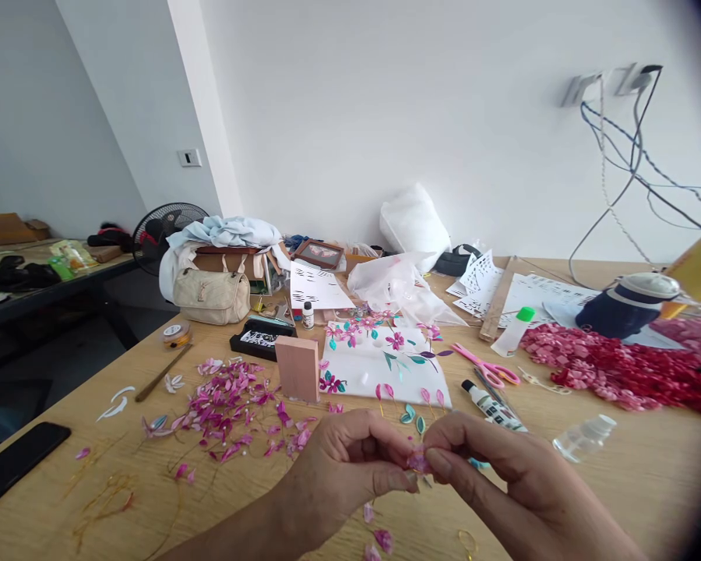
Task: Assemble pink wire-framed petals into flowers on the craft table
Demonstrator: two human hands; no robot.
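Observation:
My left hand [342, 467] and my right hand [502, 475] meet low in the view, both pinching a small pink petal piece [419, 460] between thumbs and fingertips. Beyond them lies a white board [374, 366] with pink flowers and teal leaves laid on it. A heap of loose pink and purple petals [234, 405] is spread on the wooden table [648, 460] to the left. A few petals [379, 538] lie below my hands.
A wooden block [297, 368] stands by the board. Pink scissors [487, 368], glue tubes [491, 403], a small clear bottle [584, 436] and a red-pink petal pile [619, 370] lie right. A black phone [15, 461] is at left, a beige bag [210, 296] and fan [163, 234] behind.

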